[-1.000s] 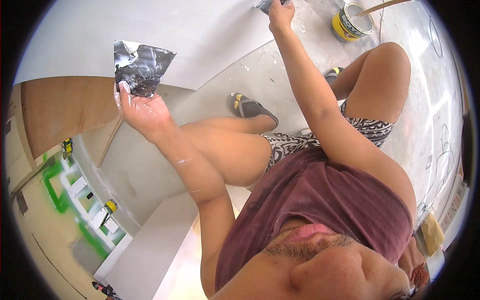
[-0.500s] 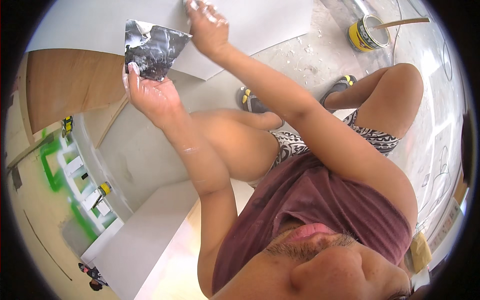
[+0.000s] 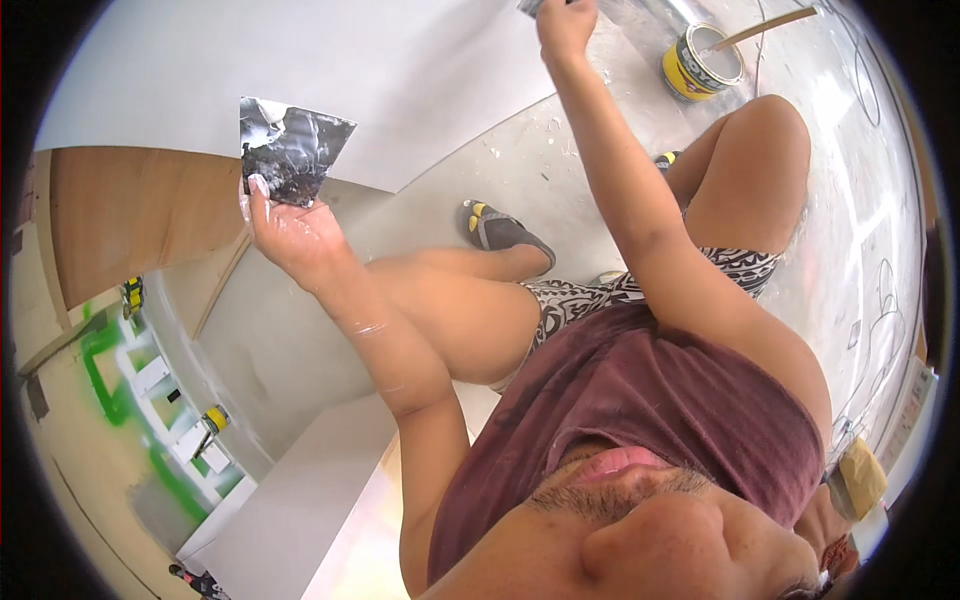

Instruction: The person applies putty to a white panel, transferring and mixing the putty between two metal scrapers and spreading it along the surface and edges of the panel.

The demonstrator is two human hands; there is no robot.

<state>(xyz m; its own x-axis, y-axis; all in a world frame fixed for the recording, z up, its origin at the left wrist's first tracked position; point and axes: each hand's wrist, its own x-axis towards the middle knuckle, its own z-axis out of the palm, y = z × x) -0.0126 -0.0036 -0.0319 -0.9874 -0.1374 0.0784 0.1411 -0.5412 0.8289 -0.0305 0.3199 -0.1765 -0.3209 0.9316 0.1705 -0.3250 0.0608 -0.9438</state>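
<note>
Left hand (image 3: 297, 235) is pinching a likely light, slippery plate (image 3: 298, 148) well, by its near edge. Right hand (image 3: 567, 30) is gripping a tool (image 3: 528, 7).

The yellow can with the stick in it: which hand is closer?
Right. The right hand is left of the yellow can, apart from it; the left hand, holding a dark plate, is much farther left and lower in the picture.

Maroon sleeveless top (image 3: 640, 410); black-and-white patterned shorts (image 3: 740, 268); dark footwear (image 3: 500, 232), perhaps sandals.
</note>
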